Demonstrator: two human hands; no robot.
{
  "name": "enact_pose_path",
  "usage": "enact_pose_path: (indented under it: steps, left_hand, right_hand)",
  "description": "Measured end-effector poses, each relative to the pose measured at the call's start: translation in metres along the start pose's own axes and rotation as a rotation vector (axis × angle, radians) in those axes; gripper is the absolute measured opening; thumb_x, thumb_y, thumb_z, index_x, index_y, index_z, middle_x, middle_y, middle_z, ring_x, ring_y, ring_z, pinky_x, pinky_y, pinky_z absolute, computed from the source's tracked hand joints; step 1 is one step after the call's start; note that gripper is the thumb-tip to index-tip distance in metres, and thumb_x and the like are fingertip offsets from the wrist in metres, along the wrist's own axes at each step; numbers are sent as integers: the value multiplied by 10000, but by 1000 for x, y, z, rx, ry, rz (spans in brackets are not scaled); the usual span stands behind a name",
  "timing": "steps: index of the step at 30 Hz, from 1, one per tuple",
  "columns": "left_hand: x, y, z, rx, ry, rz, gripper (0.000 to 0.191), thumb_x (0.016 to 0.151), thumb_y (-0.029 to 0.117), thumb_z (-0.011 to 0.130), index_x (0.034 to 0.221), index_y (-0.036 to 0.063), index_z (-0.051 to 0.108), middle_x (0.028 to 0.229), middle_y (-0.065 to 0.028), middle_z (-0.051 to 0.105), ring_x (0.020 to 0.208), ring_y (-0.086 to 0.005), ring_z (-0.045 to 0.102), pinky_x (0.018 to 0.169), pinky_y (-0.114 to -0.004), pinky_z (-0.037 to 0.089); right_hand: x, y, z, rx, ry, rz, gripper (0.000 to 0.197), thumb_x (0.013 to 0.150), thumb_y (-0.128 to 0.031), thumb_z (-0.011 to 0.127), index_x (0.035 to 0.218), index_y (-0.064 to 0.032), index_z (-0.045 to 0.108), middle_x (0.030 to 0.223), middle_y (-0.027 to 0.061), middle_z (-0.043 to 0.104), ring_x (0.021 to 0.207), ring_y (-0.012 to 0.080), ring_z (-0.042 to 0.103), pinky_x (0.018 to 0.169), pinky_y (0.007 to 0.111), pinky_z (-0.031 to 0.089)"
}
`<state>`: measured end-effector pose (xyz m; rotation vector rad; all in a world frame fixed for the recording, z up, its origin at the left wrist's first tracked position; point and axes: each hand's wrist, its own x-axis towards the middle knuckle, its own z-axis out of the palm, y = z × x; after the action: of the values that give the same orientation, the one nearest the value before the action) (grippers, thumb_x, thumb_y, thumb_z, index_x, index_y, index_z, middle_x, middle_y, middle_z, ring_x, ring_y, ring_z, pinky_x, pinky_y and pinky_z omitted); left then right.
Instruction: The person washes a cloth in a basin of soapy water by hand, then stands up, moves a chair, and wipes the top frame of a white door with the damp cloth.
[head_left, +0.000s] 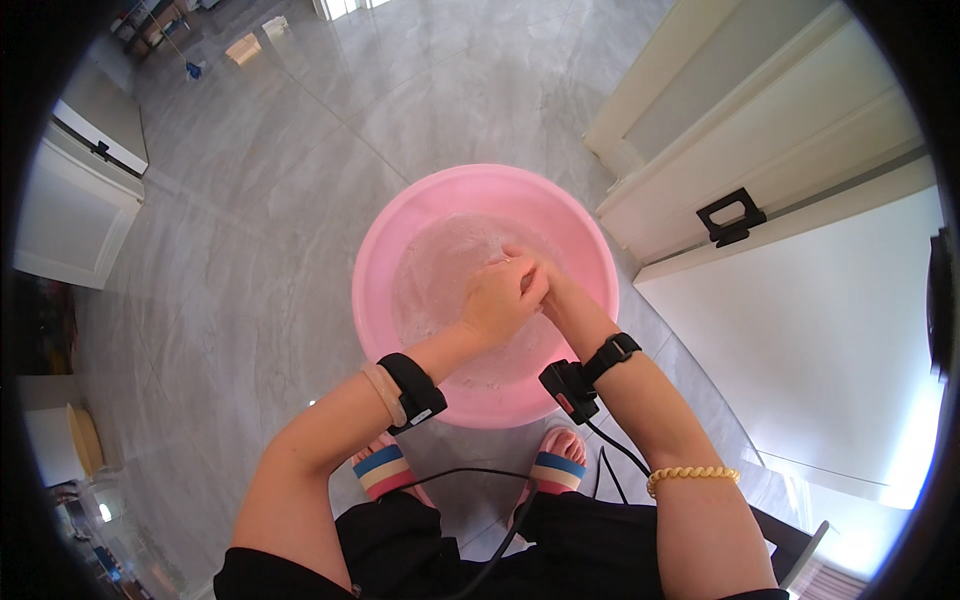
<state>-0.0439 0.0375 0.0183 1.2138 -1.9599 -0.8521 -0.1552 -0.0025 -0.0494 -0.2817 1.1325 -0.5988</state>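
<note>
Below me is a round pink plastic basin (484, 184) holding slightly foamy water (435, 277). My left hand (495, 300) crosses over its middle, with the fingers bent around my right hand (546, 279). The two hands touch, just above or at the water. Most of my right hand is hidden behind the left, so its fingers and anything between the palms cannot be made out. A ring shows on a finger. Each forearm wears a strapped black device, the left one (411, 391) beside a pale bangle and the right one (570, 390) with a cable.
Grey marble-look tiles (247, 247) surround the basin. My striped slippers (559, 465) stand close to its near rim, with a black cable (465, 472) looping between them. On the right is a white door (810, 322) with a black handle (731, 217). Another white door (79, 199) is at left.
</note>
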Motion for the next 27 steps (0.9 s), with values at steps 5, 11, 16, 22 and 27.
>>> enact_pose_path:
  steps: [5, 11, 16, 22, 27]
  left_hand:
    - [8, -14, -3, -91, -114, -128, 255, 836, 205, 460, 699, 6, 541, 609, -123, 554, 528, -241, 515, 550, -311, 411]
    - [12, -81, -21, -102, 40, -173, 173, 800, 143, 508, 815, -8, 589, 683, -144, 590, 623, -260, 570, 591, -326, 437]
    - [18, -89, -18, -216, 11, -294, 79, 785, 31, 533, 839, -8, 575, 688, -67, 574, 566, -123, 537, 527, -231, 436]
    - [16, -110, -14, -67, 57, -158, 253, 710, -60, 507, 952, 14, 517, 845, -96, 550, 727, -148, 551, 626, -272, 455]
    - [16, -118, -36, -90, -161, -295, 301, 628, 11, 585, 924, 15, 535, 867, -157, 541, 821, -313, 533, 736, -359, 432]
  right_hand:
    - [5, 6, -31, -81, -157, -23, 352, 855, -373, 406, 640, -132, 546, 501, 13, 495, 372, 137, 418, 356, 241, 290]
    - [-22, -23, -4, -89, -23, -49, 291, 850, -345, 498, 787, -74, 583, 815, 24, 591, 741, 102, 565, 674, 271, 467]
    - [-27, -23, -12, -438, -75, -93, 232, 763, -277, 645, 843, -78, 559, 810, 4, 578, 754, 96, 539, 651, 264, 432]
    - [-30, -21, -12, -601, 320, -211, 196, 686, -246, 675, 723, -102, 549, 720, 18, 552, 660, 131, 519, 510, 246, 361]
    - [-15, -16, -42, -632, 411, -324, 190, 689, -234, 628, 783, -79, 570, 747, 59, 572, 662, 134, 527, 552, 296, 404]
